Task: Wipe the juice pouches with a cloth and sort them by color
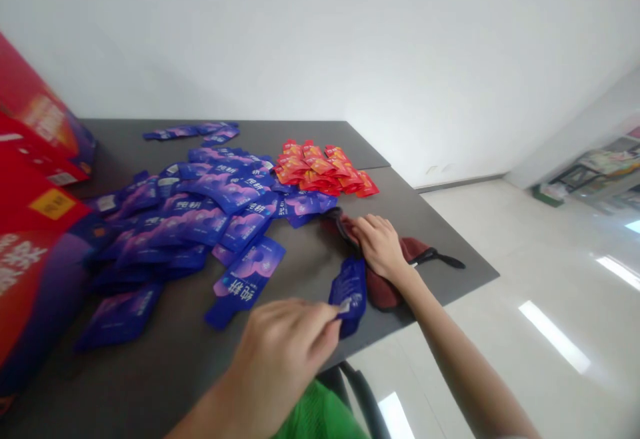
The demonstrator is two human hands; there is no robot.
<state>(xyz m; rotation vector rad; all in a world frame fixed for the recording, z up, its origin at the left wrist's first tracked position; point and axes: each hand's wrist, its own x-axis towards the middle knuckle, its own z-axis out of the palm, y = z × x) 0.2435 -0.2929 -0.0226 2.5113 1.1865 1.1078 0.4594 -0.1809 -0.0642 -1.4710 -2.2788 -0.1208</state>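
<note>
My left hand [280, 345] is closed, its thumb and fingers pinching one end of a blue sachet [350, 289]. The sachet's other end points toward a dark red cloth item [383, 289] with black edging and a black loop, which lies near the table's right edge. My right hand [376, 245] lies over this cloth, with its fingers curled round the black-trimmed edge. Its fingertips are partly hidden, and the exact kind of cloth item cannot be made out. Left of my hands, a loose blue sachet [250, 275] rests on the table.
A large heap of blue sachets [200, 209] spreads over the grey table [300, 262]. Behind it sit a pile of red-orange sachets [320, 169] and several blue sachets [217, 133]. Red boxes [30, 225] stand at the left. The table's right edge drops to a pale floor [500, 332].
</note>
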